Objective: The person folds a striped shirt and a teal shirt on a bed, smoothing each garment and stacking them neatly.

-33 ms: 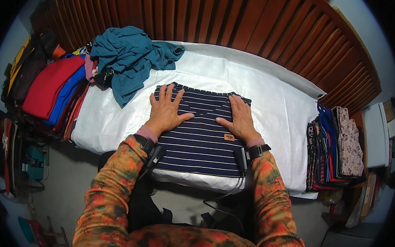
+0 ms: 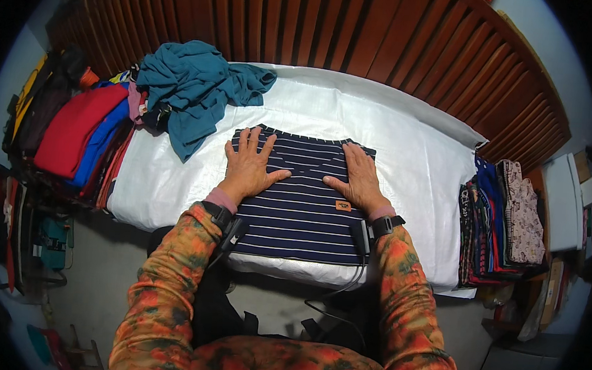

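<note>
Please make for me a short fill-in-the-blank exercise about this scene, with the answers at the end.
1. The left hand and the right hand rest on a navy garment with pale ____.
2. The small brown patch on this garment is nearer to the ____ hand.
3. A crumpled teal cloth lies to the garment's ____ in the picture.
4. The sheet under the garment is ____ in colour.

Missing words: stripes; right; left; white.

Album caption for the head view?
Left hand and right hand rest on a navy, white-striped cloth garment atop white sheeting.
</note>
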Tool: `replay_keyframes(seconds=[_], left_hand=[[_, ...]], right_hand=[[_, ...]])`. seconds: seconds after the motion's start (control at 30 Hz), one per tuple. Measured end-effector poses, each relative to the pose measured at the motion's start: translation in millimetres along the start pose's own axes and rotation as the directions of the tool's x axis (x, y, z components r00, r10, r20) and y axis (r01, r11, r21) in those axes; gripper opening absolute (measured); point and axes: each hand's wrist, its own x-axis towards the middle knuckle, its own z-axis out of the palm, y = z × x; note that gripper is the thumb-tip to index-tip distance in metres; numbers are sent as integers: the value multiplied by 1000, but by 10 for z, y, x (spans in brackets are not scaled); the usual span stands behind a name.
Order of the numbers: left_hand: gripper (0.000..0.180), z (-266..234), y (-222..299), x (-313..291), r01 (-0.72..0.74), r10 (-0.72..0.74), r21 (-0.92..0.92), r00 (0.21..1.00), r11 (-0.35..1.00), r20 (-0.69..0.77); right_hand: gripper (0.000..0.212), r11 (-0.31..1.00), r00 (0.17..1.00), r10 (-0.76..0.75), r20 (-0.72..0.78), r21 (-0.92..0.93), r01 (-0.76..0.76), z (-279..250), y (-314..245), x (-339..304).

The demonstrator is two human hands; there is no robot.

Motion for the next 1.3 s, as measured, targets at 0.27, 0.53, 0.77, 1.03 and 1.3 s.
replay_keyframes(seconds=[0.27, 0.53, 0.77, 1.03, 1.3], left_hand=[[86, -173, 64, -128, 13, -13, 7, 1000, 1000, 12], [87, -135, 313, -789, -79, 79, -28, 997, 996, 13], [86, -124, 294, -787, -30, 31, -7, 996, 1000, 83], [86, -6, 250, -782, -60, 60, -37, 998, 998, -1], [76, -138, 450, -1052, -133, 131, 0, 979, 991, -154]], right_hand=[[79, 996, 999, -28, 32, 90, 25, -249, -89, 6], [72, 989, 997, -52, -56, -141, 43, -58, -635, -754], [79, 987, 998, 3, -57, -157, -12, 95, -579, -817], [79, 991, 996, 17, -89, -128, -28, 145, -546, -825], [71, 981, 981, -104, -161, -178, 75, -17, -852, -1023]])
